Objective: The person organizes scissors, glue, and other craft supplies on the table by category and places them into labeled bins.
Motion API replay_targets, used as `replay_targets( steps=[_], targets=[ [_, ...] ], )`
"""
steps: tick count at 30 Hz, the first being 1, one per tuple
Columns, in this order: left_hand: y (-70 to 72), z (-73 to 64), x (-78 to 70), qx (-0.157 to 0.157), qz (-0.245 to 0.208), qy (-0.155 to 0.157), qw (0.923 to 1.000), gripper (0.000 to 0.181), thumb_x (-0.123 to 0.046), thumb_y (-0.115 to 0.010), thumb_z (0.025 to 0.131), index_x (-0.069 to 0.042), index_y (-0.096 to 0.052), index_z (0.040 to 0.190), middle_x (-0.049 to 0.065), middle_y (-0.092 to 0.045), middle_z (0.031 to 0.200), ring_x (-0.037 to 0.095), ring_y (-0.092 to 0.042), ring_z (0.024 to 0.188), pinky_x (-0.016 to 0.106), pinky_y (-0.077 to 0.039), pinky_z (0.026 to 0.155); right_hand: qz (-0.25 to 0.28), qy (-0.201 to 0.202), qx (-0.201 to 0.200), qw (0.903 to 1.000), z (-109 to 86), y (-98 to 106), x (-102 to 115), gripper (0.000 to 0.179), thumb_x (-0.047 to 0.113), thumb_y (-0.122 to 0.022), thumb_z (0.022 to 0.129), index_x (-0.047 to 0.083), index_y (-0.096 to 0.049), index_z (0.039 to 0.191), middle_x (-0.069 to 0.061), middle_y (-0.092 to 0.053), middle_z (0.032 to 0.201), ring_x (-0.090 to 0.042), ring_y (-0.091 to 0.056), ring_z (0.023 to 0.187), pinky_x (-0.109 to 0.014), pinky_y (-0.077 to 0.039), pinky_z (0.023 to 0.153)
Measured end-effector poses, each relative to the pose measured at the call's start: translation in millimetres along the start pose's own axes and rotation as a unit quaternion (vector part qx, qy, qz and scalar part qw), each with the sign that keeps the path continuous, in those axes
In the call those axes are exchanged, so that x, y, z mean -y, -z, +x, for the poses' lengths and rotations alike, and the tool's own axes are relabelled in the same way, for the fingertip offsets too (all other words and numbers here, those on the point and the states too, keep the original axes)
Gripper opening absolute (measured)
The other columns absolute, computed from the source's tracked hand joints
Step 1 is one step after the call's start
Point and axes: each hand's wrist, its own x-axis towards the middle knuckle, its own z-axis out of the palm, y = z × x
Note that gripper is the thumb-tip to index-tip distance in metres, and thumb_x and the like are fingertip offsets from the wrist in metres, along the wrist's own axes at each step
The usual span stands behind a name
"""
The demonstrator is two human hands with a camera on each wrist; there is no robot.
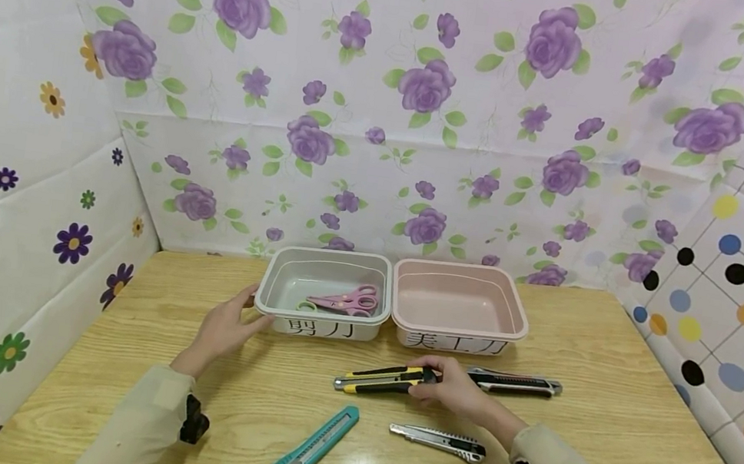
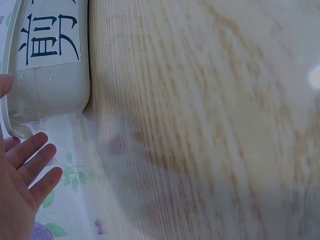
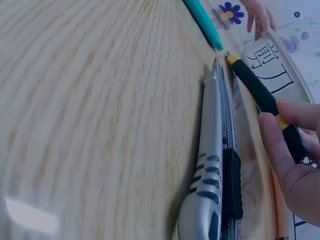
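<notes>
My right hand (image 1: 453, 389) grips a yellow and black box cutter (image 1: 387, 378) by one end; thumb and fingers pinch it in the right wrist view. My left hand (image 1: 225, 332) is at the left end of a pale grey bin (image 1: 270, 293), thumb at its front corner and fingers loosely extended. Purple scissors (image 1: 353, 301) and a green handle loop (image 1: 307, 306) lie inside that bin. Partly behind the right hand is a black and silver box cutter (image 1: 520, 384). A silver box cutter (image 3: 205, 165) lies on the table in front of the right hand.
A pink bin (image 1: 457, 334) with a character label stands right beside the grey one. The teal box cutter (image 1: 306, 452) lies diagonally at the front of the wooden table (image 1: 624, 449). Flowered cloth (image 1: 373, 108) hangs behind the bins, with patterned sheets on both sides.
</notes>
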Motion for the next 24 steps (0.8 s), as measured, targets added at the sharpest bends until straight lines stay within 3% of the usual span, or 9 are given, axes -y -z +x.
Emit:
replay_targets(
  steps=[8, 15, 24],
  targets=[
    [0.3, 0.1, -0.9, 0.002, 0.0, 0.001, 1.0, 0.072, -0.048, -0.057, 0.085, -0.006, -0.035, 0.138, 0.02, -0.057, 0.118, 0.038, -0.054, 0.108, 0.056, -0.043, 0.082, 0.065, 0.002, -0.023, 0.9976, -1.8, -1, 3, 0.05, -0.005, -0.066, 0.076, -0.013, -0.047, 0.121, -0.015, -0.061, 0.096, -0.025, -0.064, 0.08, -0.041, -0.052, 0.075],
    [1.0, -0.6, -3.4, 0.005, 0.001, 0.005, 1.0, 0.072, -0.047, -0.057, 0.085, -0.004, -0.034, 0.139, 0.02, -0.057, 0.12, 0.038, -0.053, 0.108, 0.057, -0.042, 0.084, 0.033, 0.013, -0.035, 0.9988, -8.0, 0, 9, 0.05, -0.003, -0.067, 0.076, -0.01, -0.049, 0.121, -0.015, -0.062, 0.095, -0.019, -0.062, 0.079, -0.038, -0.053, 0.073],
    [1.8, -0.9, -4.4, 0.006, 0.002, 0.002, 1.0, 0.072, -0.048, -0.057, 0.085, -0.004, -0.035, 0.138, 0.02, -0.057, 0.118, 0.039, -0.053, 0.108, 0.056, -0.043, 0.083, 0.001, 0.025, -0.036, 0.999, -19.2, 10, 20, 0.049, 0.003, -0.068, 0.078, -0.006, -0.051, 0.123, -0.019, -0.063, 0.099, -0.026, -0.064, 0.082, -0.04, -0.053, 0.073]
  ],
)
